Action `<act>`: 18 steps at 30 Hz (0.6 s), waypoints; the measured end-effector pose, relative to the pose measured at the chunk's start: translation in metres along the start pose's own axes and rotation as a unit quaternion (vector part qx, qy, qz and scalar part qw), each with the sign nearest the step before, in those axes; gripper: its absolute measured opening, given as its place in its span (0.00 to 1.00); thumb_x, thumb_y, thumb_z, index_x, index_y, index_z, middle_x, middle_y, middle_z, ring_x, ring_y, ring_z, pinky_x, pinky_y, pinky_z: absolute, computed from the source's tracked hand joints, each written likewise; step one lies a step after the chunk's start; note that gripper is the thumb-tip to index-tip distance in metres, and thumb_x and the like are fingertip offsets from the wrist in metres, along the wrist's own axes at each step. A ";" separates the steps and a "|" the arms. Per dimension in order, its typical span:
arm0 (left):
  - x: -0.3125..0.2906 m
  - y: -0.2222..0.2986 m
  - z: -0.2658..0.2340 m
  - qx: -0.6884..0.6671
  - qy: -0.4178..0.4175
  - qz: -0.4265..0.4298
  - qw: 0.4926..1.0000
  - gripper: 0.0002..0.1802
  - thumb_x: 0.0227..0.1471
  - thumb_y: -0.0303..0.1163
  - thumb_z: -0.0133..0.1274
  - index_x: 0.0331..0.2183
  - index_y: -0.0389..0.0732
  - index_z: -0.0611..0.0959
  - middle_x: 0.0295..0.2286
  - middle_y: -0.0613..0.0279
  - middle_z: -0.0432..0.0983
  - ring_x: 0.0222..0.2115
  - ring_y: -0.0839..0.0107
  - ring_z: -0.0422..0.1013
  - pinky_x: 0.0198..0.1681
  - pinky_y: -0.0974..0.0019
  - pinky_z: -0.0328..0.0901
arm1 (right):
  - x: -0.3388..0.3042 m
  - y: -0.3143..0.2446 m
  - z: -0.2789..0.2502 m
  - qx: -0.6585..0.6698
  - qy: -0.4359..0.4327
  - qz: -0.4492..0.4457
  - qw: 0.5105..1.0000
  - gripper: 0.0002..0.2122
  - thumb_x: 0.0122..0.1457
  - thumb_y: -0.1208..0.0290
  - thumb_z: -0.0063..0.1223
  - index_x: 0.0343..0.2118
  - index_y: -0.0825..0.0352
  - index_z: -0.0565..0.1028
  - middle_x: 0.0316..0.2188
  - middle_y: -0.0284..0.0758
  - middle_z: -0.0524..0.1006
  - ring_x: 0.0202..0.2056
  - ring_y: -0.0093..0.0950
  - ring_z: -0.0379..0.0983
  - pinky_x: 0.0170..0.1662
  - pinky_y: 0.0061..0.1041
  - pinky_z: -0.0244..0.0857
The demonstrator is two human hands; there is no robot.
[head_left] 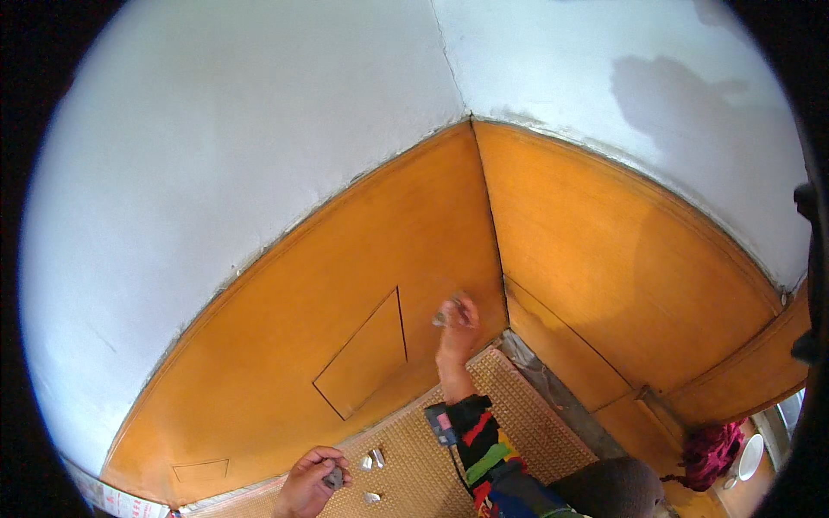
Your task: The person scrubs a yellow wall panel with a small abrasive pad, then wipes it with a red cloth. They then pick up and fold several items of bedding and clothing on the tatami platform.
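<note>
My right hand (461, 318) is raised in front of the orange-brown wall panel (259, 371), slightly blurred. Its fingers close on a small greyish piece whose kind I cannot make out; whether it touches the panel I cannot tell. Low in the view, my left hand (313, 480) is closed around a dark grey lump (334, 476), palm side partly showing. Beside it, several small shiny silver pieces (372, 497) lie on the woven mat (423, 449). Dark thin lines on the panel form a slanted four-sided outline, with a smaller, fainter outline at lower left.
A second orange-brown panel (604, 268) meets the first at the corner, below pale walls (216, 129). At lower right sit a dark red cloth bundle (712, 456) and a white bowl-like container (748, 457). A small device (443, 425) is strapped at my right wrist.
</note>
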State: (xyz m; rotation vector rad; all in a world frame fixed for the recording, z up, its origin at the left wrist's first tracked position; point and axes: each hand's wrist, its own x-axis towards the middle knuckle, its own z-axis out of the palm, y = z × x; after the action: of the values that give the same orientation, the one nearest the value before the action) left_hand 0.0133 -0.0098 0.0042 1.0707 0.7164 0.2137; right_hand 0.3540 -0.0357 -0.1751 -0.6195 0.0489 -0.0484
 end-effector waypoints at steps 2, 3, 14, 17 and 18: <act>0.003 -0.001 -0.001 -0.007 -0.009 -0.003 1.000 0.09 0.57 0.25 0.45 0.39 0.36 0.76 0.34 0.55 0.75 0.31 0.62 0.73 0.37 0.57 0.69 | -0.004 -0.006 0.041 -0.119 -0.062 -0.122 0.983 0.08 0.56 0.74 0.57 0.38 0.65 0.73 0.33 0.29 0.73 0.31 0.20 0.68 0.30 0.21 0.64; 0.004 -0.002 -0.001 -0.005 -0.005 -0.004 1.000 0.09 0.57 0.25 0.45 0.40 0.36 0.76 0.34 0.55 0.75 0.31 0.62 0.73 0.37 0.57 0.69 | -0.002 -0.014 0.056 -0.198 -0.118 -0.187 0.955 0.08 0.55 0.75 0.56 0.37 0.66 0.73 0.33 0.27 0.73 0.31 0.18 0.68 0.30 0.19 0.63; 0.005 -0.005 -0.011 -0.013 -0.016 -0.005 1.000 0.09 0.56 0.26 0.46 0.40 0.37 0.77 0.34 0.55 0.75 0.32 0.60 0.73 0.37 0.56 0.69 | 0.023 -0.079 0.099 -0.074 -0.048 -0.155 0.984 0.06 0.57 0.76 0.55 0.37 0.67 0.73 0.32 0.30 0.73 0.31 0.21 0.69 0.33 0.20 0.66; 0.009 -0.003 -0.011 -0.027 -0.015 -0.014 0.999 0.09 0.56 0.25 0.46 0.40 0.37 0.77 0.33 0.54 0.76 0.32 0.60 0.73 0.37 0.56 0.69 | 0.026 -0.083 0.121 -0.139 -0.107 -0.261 0.949 0.08 0.56 0.75 0.56 0.38 0.66 0.73 0.32 0.29 0.73 0.32 0.24 0.69 0.38 0.22 0.66; 0.010 -0.002 -0.011 -0.027 -0.019 -0.010 0.999 0.09 0.56 0.25 0.46 0.40 0.37 0.77 0.33 0.55 0.76 0.32 0.60 0.74 0.37 0.57 0.69 | 0.029 -0.088 0.119 -0.157 -0.139 -0.245 0.946 0.08 0.56 0.75 0.56 0.39 0.66 0.73 0.32 0.29 0.73 0.33 0.25 0.69 0.39 0.23 0.66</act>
State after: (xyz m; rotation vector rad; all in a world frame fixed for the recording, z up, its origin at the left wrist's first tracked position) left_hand 0.0133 0.0021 -0.0051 1.0129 0.6840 0.1945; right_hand 0.3872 -0.0403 -0.0282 -0.9413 -0.3805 -0.4422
